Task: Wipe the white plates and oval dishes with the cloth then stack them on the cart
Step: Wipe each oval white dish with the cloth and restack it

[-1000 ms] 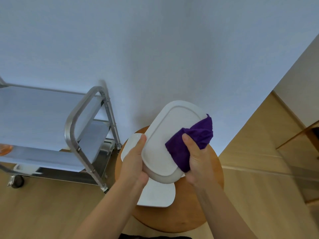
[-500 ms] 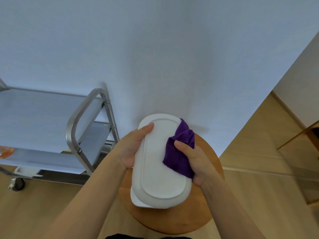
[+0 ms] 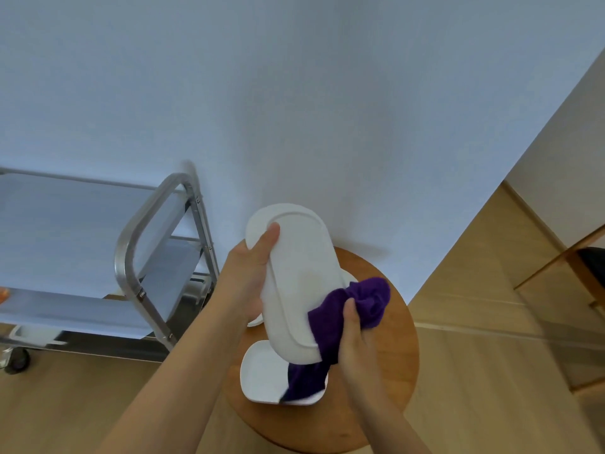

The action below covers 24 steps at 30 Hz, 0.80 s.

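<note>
White glazed ceramic, looking smooth and probably slippery, so guessing fragile and a bit heavy for one hand. Holding the oval dish (image 3: 294,283) up over the round wooden stool (image 3: 386,355), underside toward the camera, tilted with its far end up near the wall. Gripping it with the left hand (image 3: 248,283), thumb hooked over the upper left rim onto the raised foot ring, fingers hidden behind, presumably clamped on the inner side. Bunching the purple cloth (image 3: 347,316) in the right hand (image 3: 357,339), thumb pressing it against the lower right edge of the dish, a tail of cloth dangling down over the square white plate (image 3: 262,375) sitting on the near side of the stool. Peeking out behind the dish, bits of more white crockery, too hidden to identify.

Judging: wiping the back and rim right now, nothing visibly stacked on the metal cart (image 3: 131,257) standing off to the left. Thinking the safest grab is across the narrow width at the rim, thumb on the foot ring for friction, avoiding pinching one end since the long shape would lever out. Cloth soft and floppy, no worries there.
</note>
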Motion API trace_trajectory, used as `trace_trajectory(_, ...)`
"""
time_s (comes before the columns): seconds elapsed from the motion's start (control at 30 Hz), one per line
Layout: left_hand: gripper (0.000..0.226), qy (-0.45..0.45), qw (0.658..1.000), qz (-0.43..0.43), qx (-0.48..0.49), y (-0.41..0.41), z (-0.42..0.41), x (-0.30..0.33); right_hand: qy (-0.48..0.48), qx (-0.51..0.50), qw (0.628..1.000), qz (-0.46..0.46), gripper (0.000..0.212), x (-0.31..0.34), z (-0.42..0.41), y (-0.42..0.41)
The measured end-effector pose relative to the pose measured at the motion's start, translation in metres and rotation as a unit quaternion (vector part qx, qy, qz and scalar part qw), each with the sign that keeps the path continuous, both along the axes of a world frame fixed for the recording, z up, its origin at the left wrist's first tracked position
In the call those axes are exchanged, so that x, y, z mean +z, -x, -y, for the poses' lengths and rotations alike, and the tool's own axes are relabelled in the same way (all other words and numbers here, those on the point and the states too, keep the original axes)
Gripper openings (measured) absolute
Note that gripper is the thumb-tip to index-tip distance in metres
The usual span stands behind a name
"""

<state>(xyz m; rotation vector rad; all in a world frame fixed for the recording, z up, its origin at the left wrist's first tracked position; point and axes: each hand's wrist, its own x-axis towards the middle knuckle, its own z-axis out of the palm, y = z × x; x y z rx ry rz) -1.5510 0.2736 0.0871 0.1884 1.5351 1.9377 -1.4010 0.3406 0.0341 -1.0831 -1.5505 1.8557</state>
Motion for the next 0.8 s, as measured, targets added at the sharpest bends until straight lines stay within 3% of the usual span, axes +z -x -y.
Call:
trace_trajectory(0.1, 0.058, -0.012, 0.999, -0.029, -0.028, -0.008, -0.002, 0.006, -0.087, -0.001, 0.996, -0.009, 0.030, 0.010, -0.009, 0.002)
trace_trajectory(0.17, 0.055, -0.005, 0.997, -0.028, -0.070, -0.014, -0.003, 0.011, -0.180, -0.006, 0.984, 0.008, 0.057, 0.018, -0.012, 0.006)
trace_trajectory(0.23, 0.048, 0.016, 0.991, -0.045, -0.124, -0.025, -0.006, 0.013, -0.273, -0.019, 0.961, 0.034, 0.069, 0.026, -0.016, 0.015)
trace_trajectory(0.37, 0.052, 0.044, 0.984, -0.081, -0.151, -0.044, -0.014, 0.008, -0.320, -0.046, 0.946, 0.022, 0.089, 0.047, -0.020, 0.041)
trace_trajectory(0.47, 0.049, 0.042, 0.992, -0.067, -0.102, -0.044, -0.016, 0.006, -0.365, -0.033, 0.929, 0.041, 0.089, 0.050, -0.015, 0.051)
trace_trajectory(0.57, 0.048, 0.012, 0.999, 0.008, -0.034, -0.037, -0.016, 0.004, -0.391, 0.034, 0.919, 0.047, 0.083, 0.042, -0.001, 0.052)
trace_trajectory(0.8, 0.041, -0.033, 0.990, 0.111, 0.082, -0.005, -0.010, -0.007, -0.432, 0.135, 0.890, 0.060, 0.065, 0.020, 0.019, 0.042)
